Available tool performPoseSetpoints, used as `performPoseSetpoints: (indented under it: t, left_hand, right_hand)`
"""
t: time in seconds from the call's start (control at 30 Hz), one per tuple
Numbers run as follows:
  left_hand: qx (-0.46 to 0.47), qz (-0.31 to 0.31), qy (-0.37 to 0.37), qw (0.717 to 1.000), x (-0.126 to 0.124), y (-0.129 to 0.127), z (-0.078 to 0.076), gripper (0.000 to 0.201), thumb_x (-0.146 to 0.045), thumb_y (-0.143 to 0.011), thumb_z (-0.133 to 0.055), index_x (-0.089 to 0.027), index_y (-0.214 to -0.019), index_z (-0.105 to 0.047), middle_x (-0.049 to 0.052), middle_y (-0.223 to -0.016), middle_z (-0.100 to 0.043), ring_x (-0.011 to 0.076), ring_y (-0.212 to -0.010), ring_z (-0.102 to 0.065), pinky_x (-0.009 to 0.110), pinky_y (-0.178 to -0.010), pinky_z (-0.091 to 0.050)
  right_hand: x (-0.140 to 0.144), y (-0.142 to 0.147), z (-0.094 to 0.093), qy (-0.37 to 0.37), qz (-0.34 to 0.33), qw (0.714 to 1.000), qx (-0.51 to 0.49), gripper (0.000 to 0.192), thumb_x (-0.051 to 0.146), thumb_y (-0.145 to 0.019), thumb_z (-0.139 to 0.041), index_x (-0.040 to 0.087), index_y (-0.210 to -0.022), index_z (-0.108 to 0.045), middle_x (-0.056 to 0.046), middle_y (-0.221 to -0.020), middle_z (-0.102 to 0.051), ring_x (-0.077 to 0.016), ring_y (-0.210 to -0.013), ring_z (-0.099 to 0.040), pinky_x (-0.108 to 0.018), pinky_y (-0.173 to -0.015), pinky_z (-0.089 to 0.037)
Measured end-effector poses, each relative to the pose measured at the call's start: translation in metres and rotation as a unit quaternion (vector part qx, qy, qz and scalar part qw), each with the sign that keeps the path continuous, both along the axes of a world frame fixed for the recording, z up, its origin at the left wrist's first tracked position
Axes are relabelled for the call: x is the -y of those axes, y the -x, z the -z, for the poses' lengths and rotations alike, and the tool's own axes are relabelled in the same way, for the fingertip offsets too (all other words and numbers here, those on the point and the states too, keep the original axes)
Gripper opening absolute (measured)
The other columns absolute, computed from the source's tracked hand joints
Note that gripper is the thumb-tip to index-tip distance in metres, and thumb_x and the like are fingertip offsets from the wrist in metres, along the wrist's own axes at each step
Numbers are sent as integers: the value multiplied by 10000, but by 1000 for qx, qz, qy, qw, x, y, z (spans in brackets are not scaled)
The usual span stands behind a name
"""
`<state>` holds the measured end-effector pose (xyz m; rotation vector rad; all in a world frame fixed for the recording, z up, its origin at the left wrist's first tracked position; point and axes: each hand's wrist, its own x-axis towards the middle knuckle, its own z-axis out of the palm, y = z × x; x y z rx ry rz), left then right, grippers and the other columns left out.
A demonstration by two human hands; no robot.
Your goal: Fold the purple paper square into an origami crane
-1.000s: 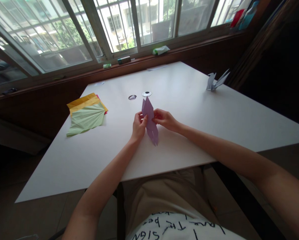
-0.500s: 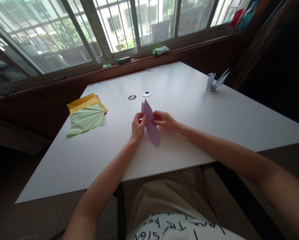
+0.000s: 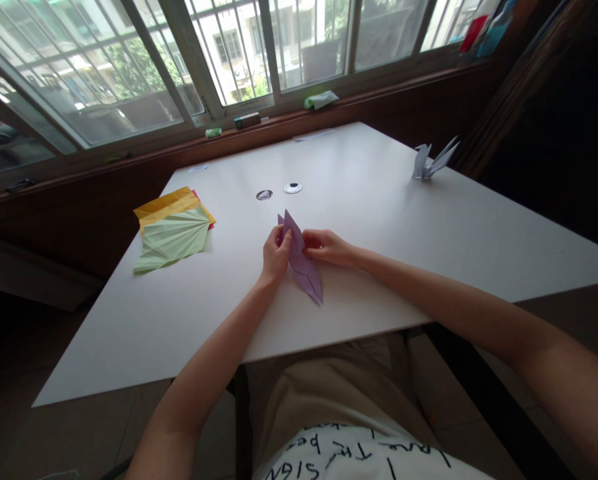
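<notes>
A folded piece of purple origami paper (image 3: 303, 270), long and pointed at both ends, is held between my hands over the white table (image 3: 379, 220). My left hand (image 3: 277, 253) pinches its left side, thumb on the near face and fingers curled behind. From the right, my right hand (image 3: 326, 245) grips the other edge with its fingertips; part of those fingers is hidden behind the paper. The upper end shows two points, and the lower tip slants down toward the table's front edge.
Green pleated paper (image 3: 176, 240) lies over yellow paper (image 3: 166, 205) at the left. Two small round discs, one patterned (image 3: 264, 195) and one white and black (image 3: 293, 189), lie beyond my hands. A grey folded paper bird (image 3: 431, 163) stands at the right edge.
The purple paper has shifted slightly toward me and tilted, its upper tip moving down and left, its lower tip down and right. My right hand has moved slightly left and down.
</notes>
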<state>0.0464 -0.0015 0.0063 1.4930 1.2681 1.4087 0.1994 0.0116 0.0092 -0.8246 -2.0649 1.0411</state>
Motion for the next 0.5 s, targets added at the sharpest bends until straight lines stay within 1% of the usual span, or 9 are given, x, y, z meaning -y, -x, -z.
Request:
performPoseSetpoints:
  t: [0.1, 0.17, 0.33, 0.5]
  left_hand:
    - [-16, 6, -2, 1000, -1, 1, 1, 153, -311, -777, -499, -170, -721, -516, -25, -668, -506, 93, -636, -456, 207, -602, -369]
    - [-18, 11, -2, 1000, -2, 1, 3, 182, -322, -773, -503, -169, -674, -492, -36, -626, -467, 88, -605, -425, 208, -578, -346]
    - [-17, 23, 5, 1000, -3, 1, 5, 183, -329, -771, -503, -168, -685, -499, -34, -627, -465, 90, -606, -409, 214, -572, -330]
    - [-26, 19, 10, 999, -2, 1, 5, 185, -321, -763, -500, -167, -662, -488, -31, -614, -455, 94, -602, -402, 220, -569, -327]
  right_hand:
    - [1, 1, -1, -18, 24, 999, 18, 49, 169, -668, -467, 154, -713, -480, 28, -637, -467, -89, -589, -432, -220, -544, -358]
    - [1, 1, -2, -26, 41, 998, 27, 42, 179, -674, -471, 155, -708, -481, 27, -632, -469, -91, -582, -434, -224, -543, -358]
    - [1, 2, -1, -29, 61, 997, 35, 42, 180, -679, -472, 158, -714, -484, 17, -645, -505, -97, -584, -459, -226, -544, -367]
    - [0, 2, 1, -41, 71, 996, 41, 35, 173, -682, -469, 163, -714, -480, 25, -631, -503, -87, -573, -458, -209, -536, -361]
